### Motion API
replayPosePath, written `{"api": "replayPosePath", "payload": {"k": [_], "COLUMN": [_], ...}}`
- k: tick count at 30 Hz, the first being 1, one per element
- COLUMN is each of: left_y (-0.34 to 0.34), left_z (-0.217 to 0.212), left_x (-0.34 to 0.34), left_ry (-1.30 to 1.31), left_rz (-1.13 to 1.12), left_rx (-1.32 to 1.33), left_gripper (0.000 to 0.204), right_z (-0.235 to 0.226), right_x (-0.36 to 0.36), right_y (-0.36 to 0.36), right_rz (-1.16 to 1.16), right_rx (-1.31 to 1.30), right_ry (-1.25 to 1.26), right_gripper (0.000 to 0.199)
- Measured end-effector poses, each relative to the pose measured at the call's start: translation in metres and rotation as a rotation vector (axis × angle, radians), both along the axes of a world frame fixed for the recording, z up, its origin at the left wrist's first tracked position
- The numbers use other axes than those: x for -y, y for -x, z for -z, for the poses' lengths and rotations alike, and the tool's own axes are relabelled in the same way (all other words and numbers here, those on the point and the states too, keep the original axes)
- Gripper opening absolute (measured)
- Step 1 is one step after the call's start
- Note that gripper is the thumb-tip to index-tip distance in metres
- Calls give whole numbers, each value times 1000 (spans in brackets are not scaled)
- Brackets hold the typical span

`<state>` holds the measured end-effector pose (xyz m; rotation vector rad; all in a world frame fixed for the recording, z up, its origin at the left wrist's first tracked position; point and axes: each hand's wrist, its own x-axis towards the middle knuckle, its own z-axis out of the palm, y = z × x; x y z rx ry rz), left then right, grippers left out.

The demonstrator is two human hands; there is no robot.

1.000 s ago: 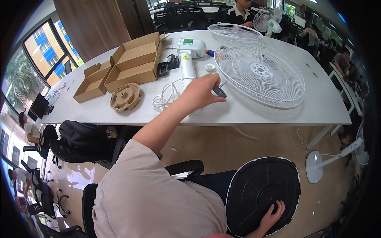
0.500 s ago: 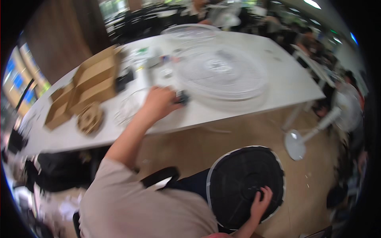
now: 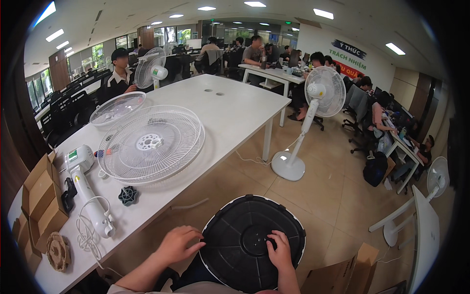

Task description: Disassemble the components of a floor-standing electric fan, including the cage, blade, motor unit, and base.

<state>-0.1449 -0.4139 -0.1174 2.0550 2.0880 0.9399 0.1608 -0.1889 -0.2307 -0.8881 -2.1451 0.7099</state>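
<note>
— Over the lap, what lies there?
— A round black fan base (image 3: pixel 245 240), underside up. The right hand (image 3: pixel 280 252) presses fingers near its centre hub; the left hand (image 3: pixel 180 243) rests at its left rim, fingers loosely curled, grip closed on nothing.
— And on the counter (image 3: pixel 235 112)?
— White fan grilles (image 3: pixel 149 144), a small dark knob (image 3: pixel 128 195), a fan column (image 3: pixel 88 188) with its cord.

Both hands on round black fan base (image 3: pixel 245 245): left hand (image 3: pixel 180 243) at rim, right hand (image 3: pixel 281 251) near centre.
</note>
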Motion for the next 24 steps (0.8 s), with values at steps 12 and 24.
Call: {"api": "replayPosePath", "payload": {"k": [12, 24], "left_y": [27, 32], "left_z": [180, 140], "left_x": [-74, -102], "left_ry": [211, 551], "left_rz": [-215, -145], "left_rx": [1011, 1576], "left_gripper": [64, 51], "right_z": [54, 42], "right_x": [-6, 24], "right_y": [-108, -89], "right_rz": [570, 360], "right_rx": [-217, -903], "right_ry": [380, 1065], "right_gripper": [48, 46]}}
